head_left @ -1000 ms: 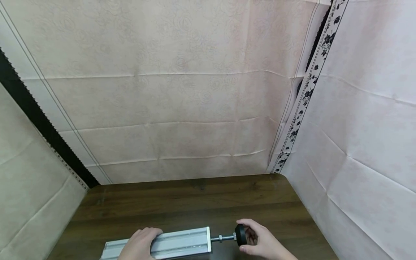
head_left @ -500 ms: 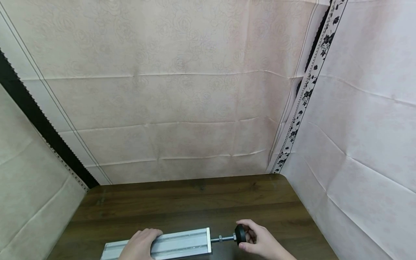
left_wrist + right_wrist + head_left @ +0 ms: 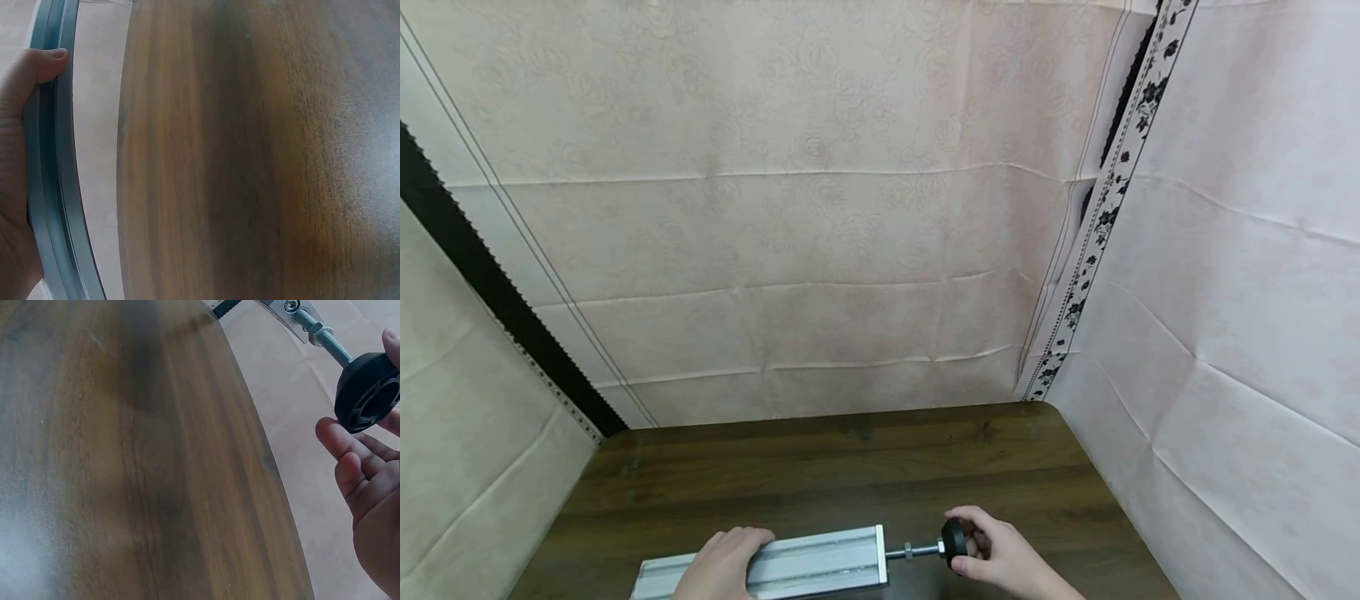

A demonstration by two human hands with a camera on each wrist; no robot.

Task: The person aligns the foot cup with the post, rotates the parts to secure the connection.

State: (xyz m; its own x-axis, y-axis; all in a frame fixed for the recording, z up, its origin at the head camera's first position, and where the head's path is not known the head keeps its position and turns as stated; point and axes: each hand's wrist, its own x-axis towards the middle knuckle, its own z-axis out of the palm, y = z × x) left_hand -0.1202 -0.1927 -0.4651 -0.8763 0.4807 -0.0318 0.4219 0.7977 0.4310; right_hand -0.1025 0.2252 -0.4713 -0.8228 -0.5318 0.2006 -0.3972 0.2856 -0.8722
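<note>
A silver aluminum profile [image 3: 827, 557] lies lengthwise at the bottom of the head view, over the wooden table. My left hand [image 3: 721, 567] grips it around its middle; in the left wrist view the thumb lies across the grooved side of the bar. Out of the plate on its right end runs a threaded rod [image 3: 337, 350] with a hex nut on it. The rod carries a round black leveling foot [image 3: 953, 540] at its tip. My right hand [image 3: 1000, 554] pinches this foot by its rim between thumb and fingers, its hollow underside facing the palm.
A dark brown wooden table [image 3: 820, 467] with rounded far corners spreads beneath the hands. Pale patterned cloth [image 3: 850, 233] hangs behind it, with more cloth [image 3: 1247, 333] along the right side and on the left. A black gap [image 3: 497, 292] runs between the left cloths.
Hardly anything differs. Both hands keep their holds, and the right fingers shift very slightly on the black leveling foot. The head view has drifted a little.
</note>
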